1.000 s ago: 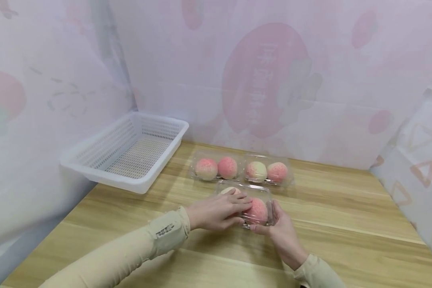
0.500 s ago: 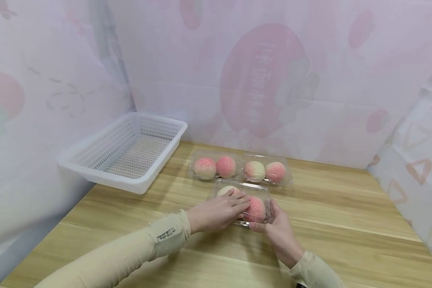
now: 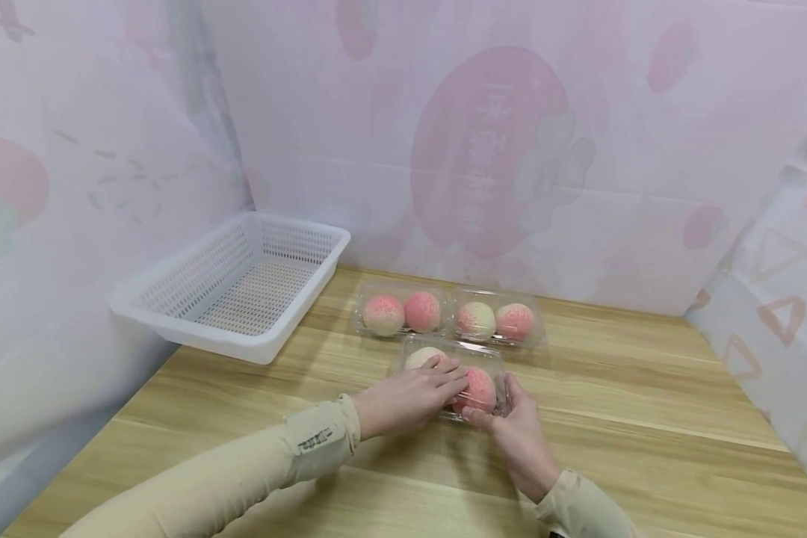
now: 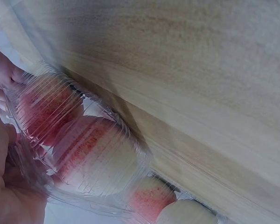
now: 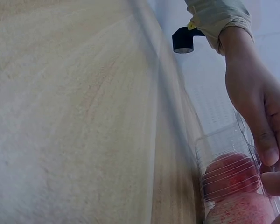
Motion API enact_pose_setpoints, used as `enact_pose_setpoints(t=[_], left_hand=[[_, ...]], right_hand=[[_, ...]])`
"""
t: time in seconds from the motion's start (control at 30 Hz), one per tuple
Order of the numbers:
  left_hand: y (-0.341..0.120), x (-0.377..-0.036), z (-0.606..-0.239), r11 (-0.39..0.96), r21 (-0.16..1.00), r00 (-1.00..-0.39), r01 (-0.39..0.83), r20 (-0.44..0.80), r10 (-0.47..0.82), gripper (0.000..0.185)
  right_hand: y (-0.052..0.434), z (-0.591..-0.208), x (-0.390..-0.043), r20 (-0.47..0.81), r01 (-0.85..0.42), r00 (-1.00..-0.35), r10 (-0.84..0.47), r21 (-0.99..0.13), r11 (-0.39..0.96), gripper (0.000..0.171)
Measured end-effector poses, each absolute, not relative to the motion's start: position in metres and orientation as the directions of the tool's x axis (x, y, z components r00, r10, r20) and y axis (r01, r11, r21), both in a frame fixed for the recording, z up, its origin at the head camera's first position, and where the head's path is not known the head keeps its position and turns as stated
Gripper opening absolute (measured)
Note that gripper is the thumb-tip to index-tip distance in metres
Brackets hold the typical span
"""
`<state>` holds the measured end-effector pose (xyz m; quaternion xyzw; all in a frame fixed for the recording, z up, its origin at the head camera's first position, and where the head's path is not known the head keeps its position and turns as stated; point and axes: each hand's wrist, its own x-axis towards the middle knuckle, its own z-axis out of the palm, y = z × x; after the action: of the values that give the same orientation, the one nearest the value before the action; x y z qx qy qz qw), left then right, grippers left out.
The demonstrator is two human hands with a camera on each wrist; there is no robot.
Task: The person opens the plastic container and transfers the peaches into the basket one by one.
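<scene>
A clear plastic clamshell box (image 3: pixel 467 353) with two round pink-and-cream peaches (image 3: pixel 479 390) sits in front of me on the wooden table. My left hand (image 3: pixel 410 397) lies across its lid with fingers extended, between the two peaches. My right hand (image 3: pixel 524 442) grips the box's right end, thumb on the front side and fingers round the far corner. In the left wrist view both peaches (image 4: pixel 102 156) show through the ribbed lid. The right wrist view shows my left hand (image 5: pixel 256 93) with its thumb at the box's front rim.
Two similar clear boxes, the left one (image 3: pixel 403 288) and the right one (image 3: pixel 498 299), each with two peaches, stand side by side just behind. A white perforated basket (image 3: pixel 262 347) stands at the back left. Printed cloth (image 3: pixel 350 202) walls in the table (image 3: pixel 645 418).
My right thumb has moved slightly up and inward along the box's front side. The left hand keeps its place on the lid; the other boxes and basket are unmoved.
</scene>
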<state>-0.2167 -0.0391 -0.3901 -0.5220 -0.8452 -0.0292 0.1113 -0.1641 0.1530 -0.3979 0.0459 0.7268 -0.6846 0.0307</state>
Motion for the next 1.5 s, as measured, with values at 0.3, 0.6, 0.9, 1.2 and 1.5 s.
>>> enact_pose_setpoints(t=[0.3, 0.6, 0.9, 1.2, 1.5], left_hand=[[-0.040, -0.217, -0.391, 0.445, -0.118, -0.411, 0.887, 0.234, 0.881, 0.042], [-0.038, -0.216, -0.393, 0.433, -0.161, -0.389, 0.887, 0.246, 0.888, 0.040], [-0.036, -0.217, -0.388, 0.438, -0.147, -0.403, 0.887, 0.215, 0.889, 0.042], [-0.036, -0.227, -0.379, 0.418, -0.053, -0.382, 0.907, 0.311, 0.870, 0.026], [-0.035, -0.228, -0.378, 0.409, -0.048, -0.381, 0.911, 0.276, 0.882, 0.022]], right_hand=[[0.149, -0.399, -0.162, -0.071, 0.074, -0.996, 0.047, -0.996, 0.052, 0.102], [0.145, -0.403, -0.161, -0.050, 0.055, -0.996, 0.080, -0.997, 0.062, 0.095], [0.145, -0.402, -0.161, -0.045, 0.049, -0.996, 0.081, -0.998, 0.039, 0.090], [0.144, -0.403, -0.159, -0.061, 0.071, -0.994, 0.094, -0.992, 0.102, 0.090], [0.146, -0.403, -0.158, -0.069, 0.079, -0.993, 0.096, -0.991, 0.106, 0.092]])
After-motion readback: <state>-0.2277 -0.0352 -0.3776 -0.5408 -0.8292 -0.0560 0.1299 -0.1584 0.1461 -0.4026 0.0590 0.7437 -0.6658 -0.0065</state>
